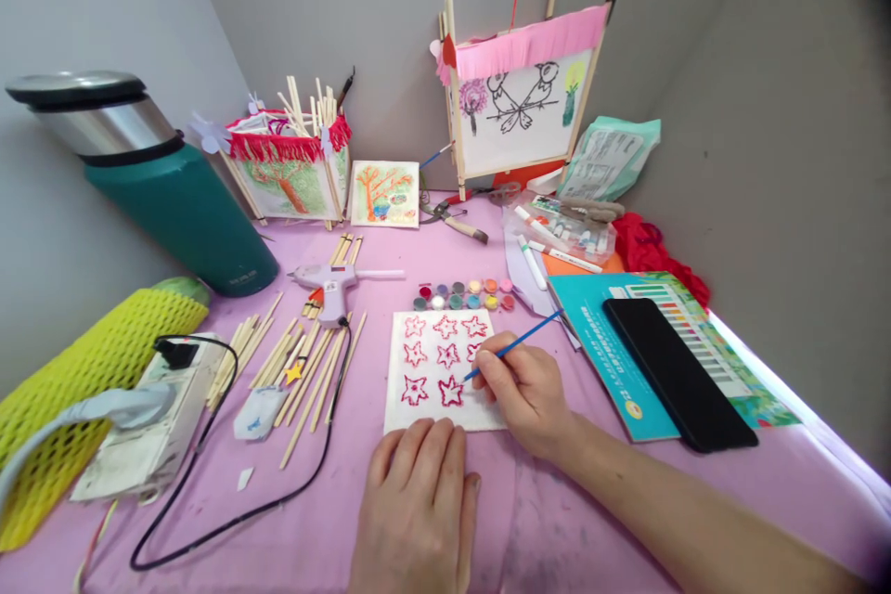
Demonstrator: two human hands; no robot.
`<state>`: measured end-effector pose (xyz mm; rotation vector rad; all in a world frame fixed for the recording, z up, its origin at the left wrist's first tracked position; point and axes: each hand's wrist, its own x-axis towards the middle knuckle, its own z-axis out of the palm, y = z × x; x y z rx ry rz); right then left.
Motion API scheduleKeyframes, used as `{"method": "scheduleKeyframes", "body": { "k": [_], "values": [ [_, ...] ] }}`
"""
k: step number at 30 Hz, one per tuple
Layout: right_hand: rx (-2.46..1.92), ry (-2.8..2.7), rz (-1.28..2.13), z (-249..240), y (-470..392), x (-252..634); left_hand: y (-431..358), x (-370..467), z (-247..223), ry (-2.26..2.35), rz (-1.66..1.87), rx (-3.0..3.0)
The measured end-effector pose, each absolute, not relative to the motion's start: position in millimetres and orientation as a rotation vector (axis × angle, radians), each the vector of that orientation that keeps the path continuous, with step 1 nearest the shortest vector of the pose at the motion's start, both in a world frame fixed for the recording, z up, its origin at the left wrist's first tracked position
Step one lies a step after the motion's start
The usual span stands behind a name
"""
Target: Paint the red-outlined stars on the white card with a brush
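Your right hand (523, 394) grips the blue brush (522, 336) between thumb and fingers, its tip at the right side of the lower middle star (451, 392); whether it touches, you cannot tell. Your left hand (419, 510) lies flat, grasping nothing that shows, fingertips at the near edge of the sheet (398, 410), which lies on the purple cloth (299, 548) before you. The paints (457, 302) sit just beyond it, and the phone (678, 373) rests on the book (600, 334) at right
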<state>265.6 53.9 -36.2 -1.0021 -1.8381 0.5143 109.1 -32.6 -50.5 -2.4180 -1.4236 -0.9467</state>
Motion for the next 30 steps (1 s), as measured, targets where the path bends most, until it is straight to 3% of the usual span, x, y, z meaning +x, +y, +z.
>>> {"method": "scheduleKeyframes", "body": {
  "k": [30],
  "values": [
    [-0.938, -1.920, 0.467, -36.7, 55.1, 264.2, -34.0, 111.5, -50.5, -1.451, -0.991, -2.424]
  ]
}}
